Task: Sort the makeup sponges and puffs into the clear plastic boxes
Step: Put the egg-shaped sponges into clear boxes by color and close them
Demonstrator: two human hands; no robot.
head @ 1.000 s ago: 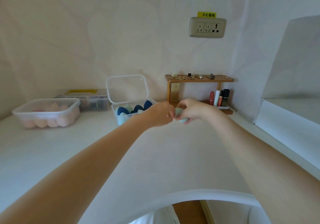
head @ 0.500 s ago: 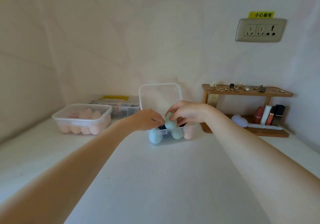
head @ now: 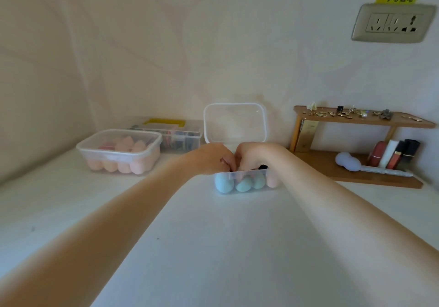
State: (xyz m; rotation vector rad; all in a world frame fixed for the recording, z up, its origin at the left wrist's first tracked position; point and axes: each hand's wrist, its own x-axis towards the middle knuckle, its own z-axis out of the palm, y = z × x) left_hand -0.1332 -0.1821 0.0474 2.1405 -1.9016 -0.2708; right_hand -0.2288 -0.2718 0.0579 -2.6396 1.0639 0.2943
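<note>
A small clear box (head: 252, 174) with its lid (head: 235, 124) standing open sits mid-table. Through its front wall show teal sponges (head: 223, 183) and one pink sponge (head: 273, 180). My right hand (head: 253, 156) curls its fingers down into the box onto a teal sponge (head: 243, 185). Beside it, my left hand (head: 210, 159) is at the box's left rim with curled fingers whose tips are hidden. A second clear box (head: 93, 151) at the left holds several pink sponges (head: 123, 165). A lavender puff (head: 348, 162) lies on the wooden shelf.
A clear organiser with a yellow handle (head: 166, 122) stands behind the pink box. A wooden shelf (head: 356, 122) at the right carries small jewellery above and lipsticks (head: 392, 153) below. A wall socket (head: 392, 23) is above it. White tabletop (head: 213, 247) stretches toward me.
The view has drawn closer to the box. My right hand has lowered the teal sponge from above the box down into it, and my left hand has come in against the rim.
</note>
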